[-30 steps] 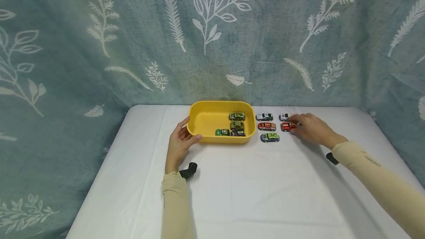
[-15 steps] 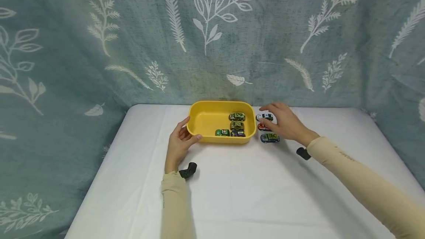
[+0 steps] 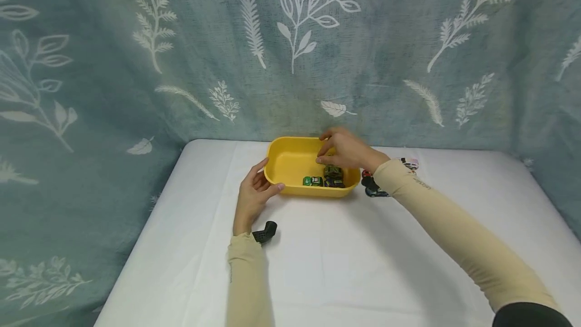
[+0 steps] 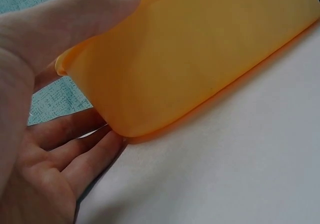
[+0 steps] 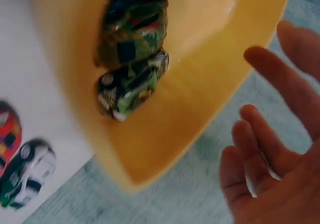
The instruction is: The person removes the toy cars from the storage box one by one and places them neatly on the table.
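Note:
My left hand [image 3: 255,193] grips the left end of a yellow plastic tray [image 3: 313,192], thumb along the outer front wall and the other fingers round the corner. Above the tray's right part is my right hand [image 3: 347,151], fingers apart and loosely extended; the right wrist view shows nothing between them. Inside the tray lie several small toy cars: a green one [image 3: 312,181], an olive one [image 3: 333,171], a dark one [image 3: 335,183] and a green-and-white patterned one [image 5: 132,89], which my right hand mostly covers in the head view.
Right of the tray, more toy cars lie on the white-covered table [image 3: 317,266], partly under my right sleeve: a white car [image 5: 32,171], a red-orange car [image 5: 7,136], a dark-looking car [image 3: 375,192] and a pale car [image 3: 410,163]. A green leaf-patterned curtain [image 3: 254,100] hangs behind.
My right hand has moved left from the cars on the table to above the tray. My left hand keeps its grip. The head view has shifted slightly.

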Motion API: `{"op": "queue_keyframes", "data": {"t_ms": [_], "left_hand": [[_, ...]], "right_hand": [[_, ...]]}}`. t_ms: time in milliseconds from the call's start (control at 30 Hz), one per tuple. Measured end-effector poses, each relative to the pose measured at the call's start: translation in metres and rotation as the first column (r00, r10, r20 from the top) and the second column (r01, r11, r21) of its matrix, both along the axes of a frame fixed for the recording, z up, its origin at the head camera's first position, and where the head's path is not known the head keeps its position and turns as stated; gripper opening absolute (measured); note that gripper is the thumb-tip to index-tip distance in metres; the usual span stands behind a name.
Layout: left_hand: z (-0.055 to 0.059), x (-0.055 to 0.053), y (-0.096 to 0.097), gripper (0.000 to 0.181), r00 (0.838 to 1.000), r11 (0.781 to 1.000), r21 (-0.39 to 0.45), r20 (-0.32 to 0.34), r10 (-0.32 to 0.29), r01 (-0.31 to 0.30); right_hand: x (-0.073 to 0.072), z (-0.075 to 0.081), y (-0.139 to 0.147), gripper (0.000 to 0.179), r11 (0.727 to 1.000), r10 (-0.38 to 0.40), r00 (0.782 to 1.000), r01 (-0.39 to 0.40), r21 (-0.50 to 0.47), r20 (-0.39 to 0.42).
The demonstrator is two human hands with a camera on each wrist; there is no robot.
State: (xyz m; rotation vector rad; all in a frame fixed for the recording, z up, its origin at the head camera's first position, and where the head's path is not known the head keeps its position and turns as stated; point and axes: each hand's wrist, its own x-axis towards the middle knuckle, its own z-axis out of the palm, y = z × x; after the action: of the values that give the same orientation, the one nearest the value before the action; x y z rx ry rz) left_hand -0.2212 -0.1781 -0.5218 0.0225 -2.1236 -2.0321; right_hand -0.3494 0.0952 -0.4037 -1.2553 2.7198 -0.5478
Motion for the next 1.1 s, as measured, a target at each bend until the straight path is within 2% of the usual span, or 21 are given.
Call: {"op": "queue_keyframes", "data": {"t_ms": [267,600,800,1100], "left_hand": [[0.000,-0.001,0.008,0.082,1.000,1.000,0.005,-0.003,-0.013,0.013],[0.002,-0.002,0.002,0.084,1.000,1.000,-0.015,-0.012,-0.007,0.007],[-0.001,-0.001,0.005,0.083,1.000,1.000,-0.022,0.008,0.004,-0.004],[0.003,0.001,0.001,0.083,1.000,0.999,-0.030,0.007,0.020,-0.020]], "right_hand": [[-0.005,-0.016,-0.009,0.020,0.992,0.066,0.997,-0.061,0.106,-0.041],[-0.016,-0.005,-0.016,0.018,0.975,0.057,0.998,-0.056,0.213,0.000],[-0.014,-0.012,-0.025,0.021,0.955,0.052,0.997,-0.069,0.288,0.063],[-0.010,-0.011,-0.047,0.022,0.935,0.006,0.997,-0.035,0.354,0.083]]}}
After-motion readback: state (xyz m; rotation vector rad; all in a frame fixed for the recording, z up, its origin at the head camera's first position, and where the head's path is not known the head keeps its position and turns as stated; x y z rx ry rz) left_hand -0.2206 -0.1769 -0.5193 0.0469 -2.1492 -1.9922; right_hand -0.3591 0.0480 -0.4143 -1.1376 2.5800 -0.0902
